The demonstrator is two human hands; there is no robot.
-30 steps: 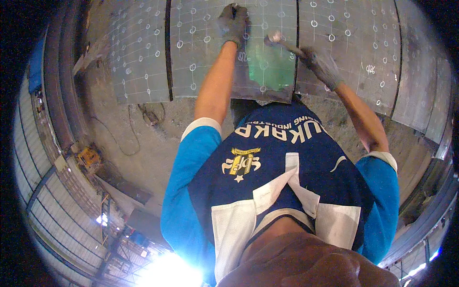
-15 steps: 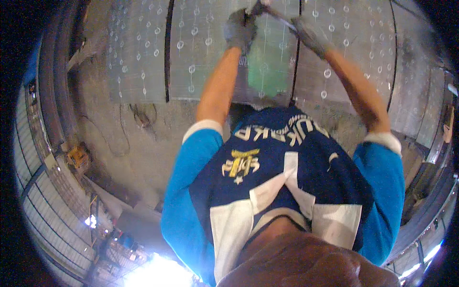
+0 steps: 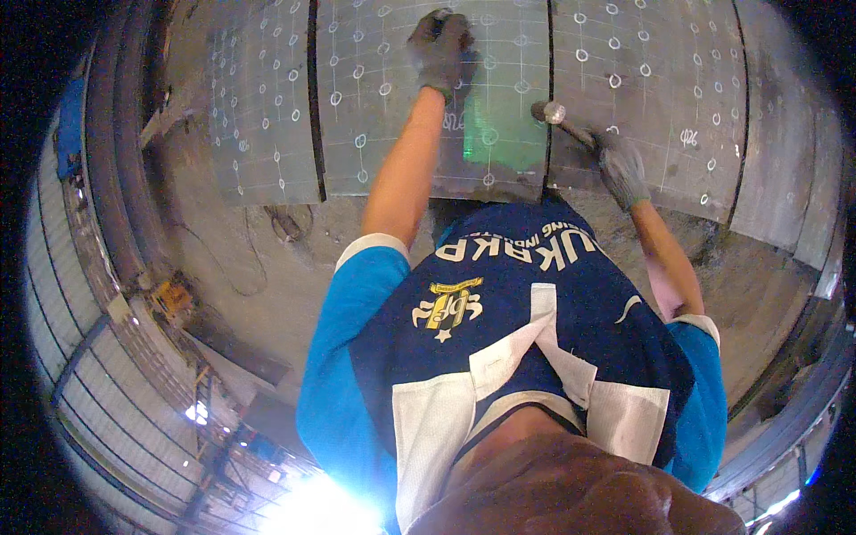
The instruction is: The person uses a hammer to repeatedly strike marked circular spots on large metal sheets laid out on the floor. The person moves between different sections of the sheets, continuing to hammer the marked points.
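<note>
My right hand (image 3: 621, 167), in a grey glove, is wrapped round the handle of a hammer (image 3: 549, 112). The hammer's metal head hovers over the dark gap between two steel plates, right of my left hand. My left hand (image 3: 440, 53), also gloved, is closed round what looks like a short punch (image 3: 439, 20), mostly hidden by the fingers. It stands against the middle steel plate (image 3: 357, 169), which bears rows of chalked circles and lines. A green patch (image 3: 496, 120) shines on that plate below my left hand.
More chalk-marked steel plates lie on the left (image 3: 267, 116) and right (image 3: 664, 98), with dark gaps between. A cable (image 3: 287, 225) lies coiled on the floor at the left. A yellow machine (image 3: 171, 300) stands farther left, near stacked steel beams (image 3: 116, 134).
My right hand has drawn the hammer back, down and to the right, away from my left hand. My left hand stays in nearly the same place, still closed.
</note>
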